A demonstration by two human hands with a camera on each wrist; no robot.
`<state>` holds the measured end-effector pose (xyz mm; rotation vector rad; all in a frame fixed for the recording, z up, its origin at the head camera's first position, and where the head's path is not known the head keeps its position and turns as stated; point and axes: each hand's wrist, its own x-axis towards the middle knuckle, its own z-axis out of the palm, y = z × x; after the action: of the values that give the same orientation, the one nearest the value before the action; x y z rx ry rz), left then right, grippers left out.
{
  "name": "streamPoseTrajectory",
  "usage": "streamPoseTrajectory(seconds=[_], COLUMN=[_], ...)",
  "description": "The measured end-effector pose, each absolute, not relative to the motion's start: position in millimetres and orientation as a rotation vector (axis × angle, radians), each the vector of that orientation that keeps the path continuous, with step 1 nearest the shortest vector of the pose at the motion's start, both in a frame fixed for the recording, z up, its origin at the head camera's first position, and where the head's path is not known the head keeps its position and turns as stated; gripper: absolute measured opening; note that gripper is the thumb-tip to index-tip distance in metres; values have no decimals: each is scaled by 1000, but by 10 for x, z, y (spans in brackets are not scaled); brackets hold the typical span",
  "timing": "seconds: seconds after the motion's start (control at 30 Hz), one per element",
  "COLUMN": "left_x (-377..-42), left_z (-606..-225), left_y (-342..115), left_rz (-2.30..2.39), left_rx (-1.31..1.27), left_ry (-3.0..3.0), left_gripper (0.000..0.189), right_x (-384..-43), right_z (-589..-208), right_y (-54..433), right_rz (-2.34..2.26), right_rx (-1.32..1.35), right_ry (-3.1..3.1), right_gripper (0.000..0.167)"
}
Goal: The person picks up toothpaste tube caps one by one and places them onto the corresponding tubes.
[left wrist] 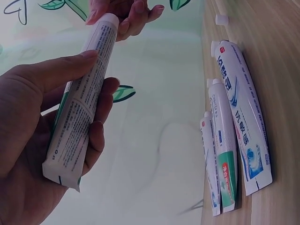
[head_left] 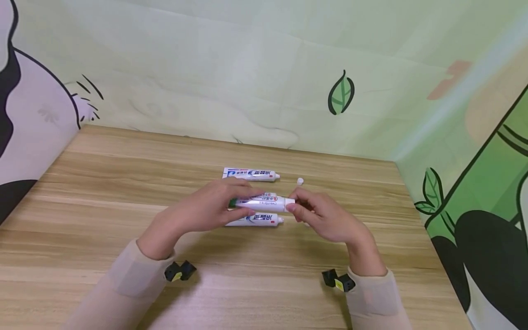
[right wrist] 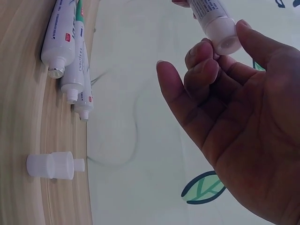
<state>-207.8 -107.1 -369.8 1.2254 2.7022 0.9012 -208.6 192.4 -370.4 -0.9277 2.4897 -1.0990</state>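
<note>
My left hand grips a toothpaste tube round its body, thumb on one side and fingers on the other. In the left wrist view this tube slants above the table, its flat crimped end by the palm and its printed back showing. At the tube's other end, my right hand pinches the white cap between thumb and fingers. The right wrist view shows the cap seated on the tube, with the ring and little fingers held off it.
Three toothpaste tubes lie side by side: a near one, a middle one with a green end, and a far one. Their nozzles are bare. Loose white caps stand right of them. A printed cloth backdrop borders the wooden table.
</note>
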Motion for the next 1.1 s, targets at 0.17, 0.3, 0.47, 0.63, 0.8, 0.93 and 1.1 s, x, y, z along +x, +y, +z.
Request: streamPoseTrajectory(seconds=[0.17, 0.3, 0.47, 0.63, 0.8, 0.93, 1.1], left_x=[-2084, -2083, -2086, -2076, -2073, -2079, -2078], left_z=[-3670, -3647, -3630, -3598, -3570, -3559, -3545], left_y=[-1093, -1134, -1181, -1223, -1268, -1302, -1345], left_rz=[971, 1017, 1019, 1032, 1047, 1045, 1045], left_rx=[1203, 1155, 1139, 1101, 1085, 1109, 1124], left_ry=[2657, 2649, 2680, 2680, 2686, 2702, 2722], left_gripper=[45, 44, 42, 39, 39, 39, 39], right_x=[-2087, -2091, -2083, -2067, -2062, -2060, -2057], right_z=[-3687, -3674, -3648, -3632, -3620, -3611, -3604], right_y=[1946, 1963, 1990, 2022, 2047, 2066, 2087], right_rz=[-1091, -1077, -1076, -1087, -1092, -1094, -1105], right_rx=[-920, -922, -919, -915, -920, -910, -897], right_ry=[2488, 2491, 2499, 2507, 2519, 2522, 2515], right_gripper=[11, 13, 12, 9, 11, 11, 10])
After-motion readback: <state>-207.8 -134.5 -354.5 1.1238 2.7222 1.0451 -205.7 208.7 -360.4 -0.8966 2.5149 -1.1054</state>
